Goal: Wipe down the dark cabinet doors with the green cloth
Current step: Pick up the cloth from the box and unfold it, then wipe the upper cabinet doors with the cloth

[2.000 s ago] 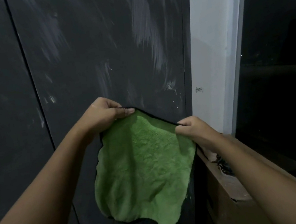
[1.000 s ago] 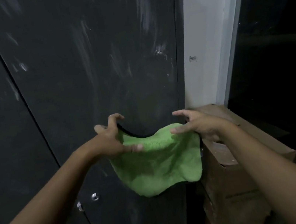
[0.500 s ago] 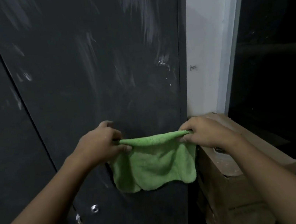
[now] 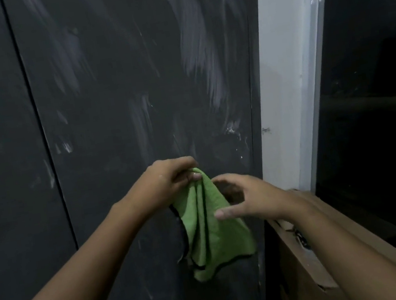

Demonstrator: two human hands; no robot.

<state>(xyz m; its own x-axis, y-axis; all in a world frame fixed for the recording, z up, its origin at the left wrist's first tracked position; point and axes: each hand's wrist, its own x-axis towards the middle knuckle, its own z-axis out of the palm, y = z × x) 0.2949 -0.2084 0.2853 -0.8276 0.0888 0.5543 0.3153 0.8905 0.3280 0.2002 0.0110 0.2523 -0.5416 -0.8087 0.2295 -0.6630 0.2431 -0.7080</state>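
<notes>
Dim, grainy indoor shot. The doors are near black, and pale smears on them catch faint light. The white post is the brightest area. The window is black with a few tiny light specks. The cloth reads clearly. The right hand is slightly motion-blurred, with dark shadow behind it. Wide-angle bend at edges, and the forearms are soft.

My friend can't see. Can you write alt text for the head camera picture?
A person's left hand pinches a folded green cloth by its top in front of a dark cabinet door streaked with white smears. The right hand is open beside the cloth.
</notes>
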